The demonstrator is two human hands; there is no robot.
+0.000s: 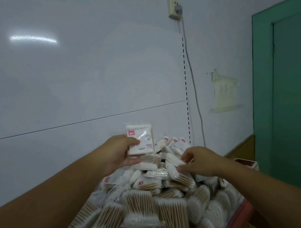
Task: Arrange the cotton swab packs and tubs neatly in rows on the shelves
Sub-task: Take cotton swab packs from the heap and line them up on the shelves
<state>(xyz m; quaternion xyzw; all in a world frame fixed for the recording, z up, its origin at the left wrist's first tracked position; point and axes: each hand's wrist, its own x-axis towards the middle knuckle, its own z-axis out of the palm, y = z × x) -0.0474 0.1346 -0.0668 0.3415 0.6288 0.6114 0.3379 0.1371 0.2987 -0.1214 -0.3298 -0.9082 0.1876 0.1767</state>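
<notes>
A big heap of clear-wrapped cotton swab packs (pixel 144 209) with wooden sticks fills the lower middle of the view. My left hand (pixel 116 152) holds a flat pack with a pink label (pixel 141 138) upright above the back of the heap, thumb across its front. My right hand (pixel 198 161) rests on the heap's right side, its thumb and fingers pinching the end of another swab pack (pixel 175 161) lying among the others. No tubs are visible.
The white back panel (pixel 82 83) of a shelf unit rises behind the heap, with a slotted upright (pixel 186 86) at its right edge. A cable (pixel 192 78) hangs from a wall socket. A green door (pixel 288 94) stands at right; a red edge (pixel 242 216) borders the heap.
</notes>
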